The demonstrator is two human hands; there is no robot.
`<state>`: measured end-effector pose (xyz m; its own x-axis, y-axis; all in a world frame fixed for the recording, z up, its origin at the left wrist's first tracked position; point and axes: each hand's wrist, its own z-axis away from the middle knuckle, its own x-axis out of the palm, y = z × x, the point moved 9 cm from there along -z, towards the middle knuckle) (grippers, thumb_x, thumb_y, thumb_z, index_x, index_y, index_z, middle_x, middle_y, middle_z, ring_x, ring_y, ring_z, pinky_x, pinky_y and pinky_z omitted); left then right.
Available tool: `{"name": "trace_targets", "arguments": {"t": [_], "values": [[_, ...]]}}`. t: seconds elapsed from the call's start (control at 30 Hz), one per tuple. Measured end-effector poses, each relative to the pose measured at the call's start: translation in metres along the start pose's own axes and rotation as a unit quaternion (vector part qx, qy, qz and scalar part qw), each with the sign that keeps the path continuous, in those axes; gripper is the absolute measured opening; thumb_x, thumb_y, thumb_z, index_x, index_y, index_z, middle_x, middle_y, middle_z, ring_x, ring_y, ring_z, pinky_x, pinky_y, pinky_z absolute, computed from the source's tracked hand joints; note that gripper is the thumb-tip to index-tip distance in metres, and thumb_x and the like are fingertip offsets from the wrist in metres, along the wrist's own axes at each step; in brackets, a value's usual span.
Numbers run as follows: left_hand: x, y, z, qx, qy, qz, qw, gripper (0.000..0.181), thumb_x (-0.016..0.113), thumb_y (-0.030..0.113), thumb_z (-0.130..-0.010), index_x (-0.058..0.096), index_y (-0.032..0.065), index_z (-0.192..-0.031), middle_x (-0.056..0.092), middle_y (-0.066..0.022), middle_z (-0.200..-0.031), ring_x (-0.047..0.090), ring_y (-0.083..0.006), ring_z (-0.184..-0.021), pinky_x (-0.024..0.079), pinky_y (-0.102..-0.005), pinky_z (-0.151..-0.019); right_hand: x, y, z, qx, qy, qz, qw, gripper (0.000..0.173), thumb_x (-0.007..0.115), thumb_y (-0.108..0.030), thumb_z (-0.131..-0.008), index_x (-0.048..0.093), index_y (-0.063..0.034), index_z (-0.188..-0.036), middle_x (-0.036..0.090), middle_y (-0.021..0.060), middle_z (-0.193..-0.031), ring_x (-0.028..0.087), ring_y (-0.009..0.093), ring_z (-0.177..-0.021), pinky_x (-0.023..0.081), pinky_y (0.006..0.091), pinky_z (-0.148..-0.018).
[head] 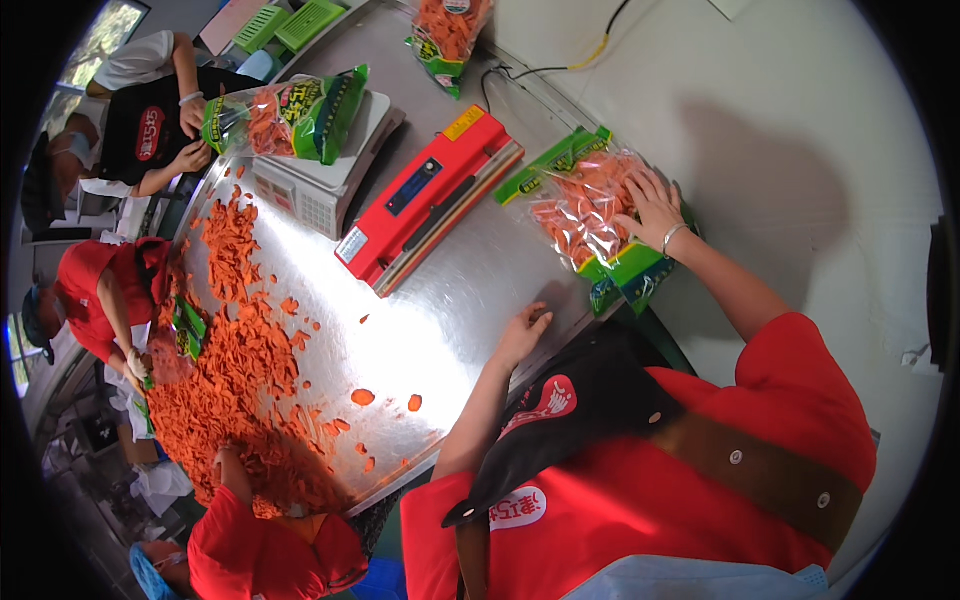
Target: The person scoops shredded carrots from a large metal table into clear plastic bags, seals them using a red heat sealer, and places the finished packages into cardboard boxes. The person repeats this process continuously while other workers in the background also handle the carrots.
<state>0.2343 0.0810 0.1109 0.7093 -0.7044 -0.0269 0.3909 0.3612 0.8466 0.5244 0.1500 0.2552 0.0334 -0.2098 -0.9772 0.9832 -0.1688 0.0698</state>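
My right hand (654,201) lies flat, fingers spread, on a clear plastic bag of orange dried slices (581,202) with green printed ends. The bag rests at the right edge of the metal table (480,285), against the wall side. My left hand (525,334) is above the table's near edge, fingers loosely bent, holding nothing. Between the bag and the scale sits a red impulse heat sealer (431,195), its black-handled sealing bar towards me. Part of the bag's far side is hidden under my right hand.
A co-worker holds another filled bag (289,116) over an electronic scale (322,180). Two co-workers in red (112,300) (262,540) stand by a large heap of orange slices (232,375). A filled bag (448,37) sits at the far end. A cable (555,69) runs by the wall.
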Motion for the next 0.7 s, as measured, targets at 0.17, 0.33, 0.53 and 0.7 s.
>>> {"name": "trace_targets", "arguments": {"t": [0.17, 0.33, 0.53, 0.7], "values": [[-0.025, -0.031, -0.004, -0.036, 0.060, 0.100, 0.993, 0.041, 0.057, 0.024, -0.092, 0.050, -0.0010, -0.123, 0.061, -0.0063, -0.094, 0.056, -0.0111, -0.082, 0.045, -0.0240, -0.074, -0.068, -0.043, -0.189, -0.022, 0.076, -0.485, 0.871, 0.066, 0.060, -0.047, -0.083, 0.044, -0.0024, -0.129, 0.059, 0.0187, -0.115, 0.057, 0.027, -0.108, 0.044, 0.0339, -0.091], [-0.039, -0.041, -0.001, -0.056, 0.106, 0.156, 0.980, 0.037, 0.056, 0.021, -0.092, 0.051, -0.0004, -0.121, 0.060, -0.0034, -0.091, 0.054, -0.0089, -0.078, 0.044, -0.0229, -0.070, -0.102, -0.027, -0.404, 0.105, 0.149, -0.415, 0.891, 0.067, 0.060, -0.057, -0.079, 0.055, -0.0006, -0.115, 0.063, 0.0083, -0.090, 0.058, 0.015, -0.073, 0.048, 0.0283, -0.066], [-0.060, -0.065, 0.020, -0.101, 0.176, 0.190, 0.961, 0.035, 0.054, 0.021, -0.093, 0.051, -0.0002, -0.121, 0.061, -0.0061, -0.096, 0.056, -0.0117, -0.083, 0.046, -0.0249, -0.076, -0.091, -0.024, -0.506, 0.123, 0.097, -0.518, 0.841, 0.050, 0.057, -0.053, -0.083, 0.056, -0.0064, -0.067, 0.049, 0.0010, -0.052, 0.040, 0.010, -0.038, 0.031, 0.0253, -0.034], [-0.061, -0.074, 0.009, -0.089, 0.200, 0.185, 0.958, 0.038, 0.056, 0.025, -0.091, 0.053, -0.0006, -0.119, 0.064, -0.0119, -0.096, 0.061, -0.0179, -0.088, 0.047, -0.0300, -0.081, -0.128, -0.011, -0.522, 0.031, 0.241, -0.341, 0.908, 0.043, 0.050, -0.039, -0.091, 0.063, -0.0010, -0.076, 0.059, 0.0045, -0.063, 0.054, 0.014, -0.054, 0.045, 0.0279, -0.050]]}}
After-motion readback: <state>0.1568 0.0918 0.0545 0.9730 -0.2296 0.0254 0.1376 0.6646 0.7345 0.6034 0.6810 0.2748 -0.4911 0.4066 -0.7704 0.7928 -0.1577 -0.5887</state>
